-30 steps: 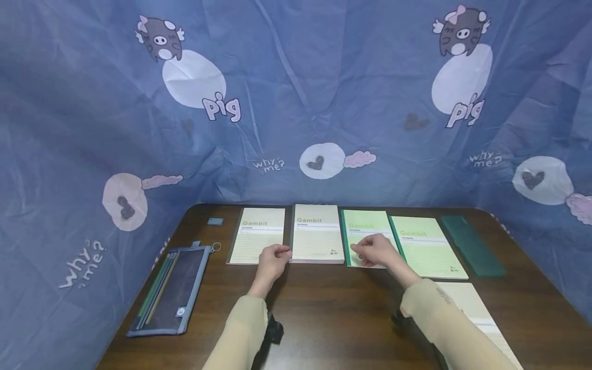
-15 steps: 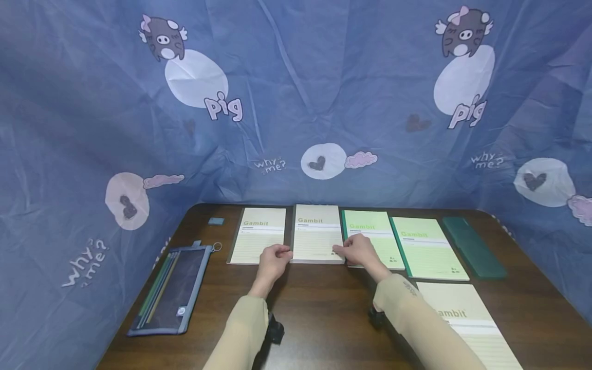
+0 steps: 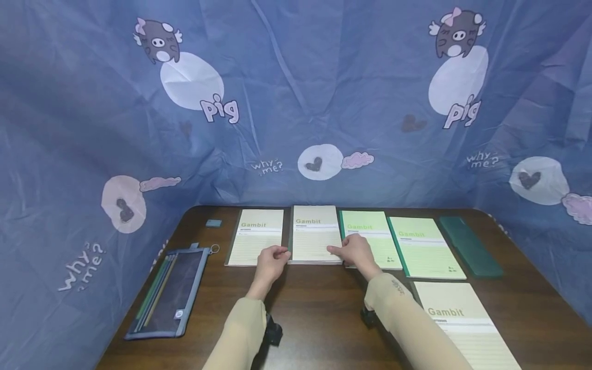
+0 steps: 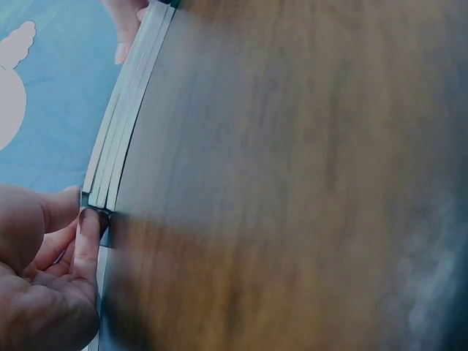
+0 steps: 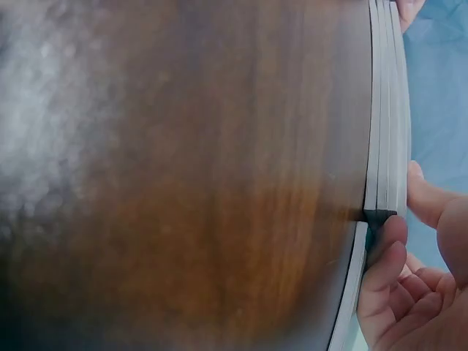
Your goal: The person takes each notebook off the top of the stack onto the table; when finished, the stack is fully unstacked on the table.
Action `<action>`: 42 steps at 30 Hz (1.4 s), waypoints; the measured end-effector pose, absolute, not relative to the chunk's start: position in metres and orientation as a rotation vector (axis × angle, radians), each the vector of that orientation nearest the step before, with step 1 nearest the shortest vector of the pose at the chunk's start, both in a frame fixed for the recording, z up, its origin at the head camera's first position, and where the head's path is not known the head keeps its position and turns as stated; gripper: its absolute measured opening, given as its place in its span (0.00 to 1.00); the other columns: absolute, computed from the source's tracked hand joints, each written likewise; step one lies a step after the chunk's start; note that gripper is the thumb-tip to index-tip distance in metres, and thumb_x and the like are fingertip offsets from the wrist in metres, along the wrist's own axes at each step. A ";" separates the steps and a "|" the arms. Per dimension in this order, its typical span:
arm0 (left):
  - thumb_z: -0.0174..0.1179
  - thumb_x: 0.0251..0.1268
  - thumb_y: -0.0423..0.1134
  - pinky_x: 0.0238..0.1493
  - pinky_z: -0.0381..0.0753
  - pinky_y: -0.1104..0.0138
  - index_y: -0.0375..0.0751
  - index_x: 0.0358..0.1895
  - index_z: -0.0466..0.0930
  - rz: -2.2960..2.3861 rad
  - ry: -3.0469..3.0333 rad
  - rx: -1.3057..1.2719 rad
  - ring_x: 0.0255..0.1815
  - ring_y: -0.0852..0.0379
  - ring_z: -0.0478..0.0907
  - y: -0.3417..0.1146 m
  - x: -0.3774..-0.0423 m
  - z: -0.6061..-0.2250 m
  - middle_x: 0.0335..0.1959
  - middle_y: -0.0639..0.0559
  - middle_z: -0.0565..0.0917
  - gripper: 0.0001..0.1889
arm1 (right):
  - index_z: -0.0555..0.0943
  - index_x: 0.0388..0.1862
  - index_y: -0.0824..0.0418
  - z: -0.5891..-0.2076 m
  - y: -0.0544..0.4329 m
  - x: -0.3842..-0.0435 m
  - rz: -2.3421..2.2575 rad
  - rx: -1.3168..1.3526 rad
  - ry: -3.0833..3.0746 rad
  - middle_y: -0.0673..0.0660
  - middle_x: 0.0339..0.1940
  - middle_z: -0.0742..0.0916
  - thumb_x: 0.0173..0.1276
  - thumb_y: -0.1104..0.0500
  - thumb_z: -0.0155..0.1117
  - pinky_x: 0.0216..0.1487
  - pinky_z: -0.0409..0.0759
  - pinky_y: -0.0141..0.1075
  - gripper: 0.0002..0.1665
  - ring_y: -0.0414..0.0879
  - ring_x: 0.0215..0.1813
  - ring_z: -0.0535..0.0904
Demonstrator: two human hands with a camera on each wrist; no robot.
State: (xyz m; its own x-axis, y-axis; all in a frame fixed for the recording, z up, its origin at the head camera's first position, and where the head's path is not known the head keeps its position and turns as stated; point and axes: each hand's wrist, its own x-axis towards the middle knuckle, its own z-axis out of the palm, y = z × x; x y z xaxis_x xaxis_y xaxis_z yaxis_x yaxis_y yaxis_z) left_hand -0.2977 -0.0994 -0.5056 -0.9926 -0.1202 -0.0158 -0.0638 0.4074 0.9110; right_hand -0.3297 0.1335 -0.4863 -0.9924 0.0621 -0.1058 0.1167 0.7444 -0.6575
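A stack of cream notebooks [image 3: 316, 239] lies flat at the back middle of the table, its layered page edges [image 5: 384, 110] showing in the right wrist view. My left hand [image 3: 271, 264] grips its near left corner, thumb at the top edge and fingers curled against the side. At the near right corner my right hand [image 3: 358, 253] holds the stack, thumb on the cover and fingers bent at the side. That hand overlaps a green-spined notebook [image 3: 370, 226]. Left of the stack lies another cream notebook [image 3: 256, 241].
Further right are a second green-spined notebook [image 3: 427, 252] and a green case [image 3: 472, 249]. A cream notebook [image 3: 453, 300] lies partly under my right sleeve. On the left are a mesh pencil pouch [image 3: 180, 293] and a small blue block [image 3: 214, 223]. A blue curtain [image 3: 277, 113] hangs behind.
My right hand has moved left, from over the green-spined notebook to the right corner of the stack. My left hand has stayed at the left corner.
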 end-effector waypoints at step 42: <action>0.61 0.67 0.30 0.43 0.80 0.59 0.30 0.49 0.84 -1.671 -2.594 0.175 0.40 0.51 0.80 -0.098 -0.299 -0.507 0.38 0.44 0.85 0.10 | 0.73 0.44 0.70 -0.468 0.180 -0.274 -1.547 0.209 2.663 0.60 0.30 0.87 0.67 0.58 0.68 0.28 0.82 0.39 0.19 0.45 0.20 0.83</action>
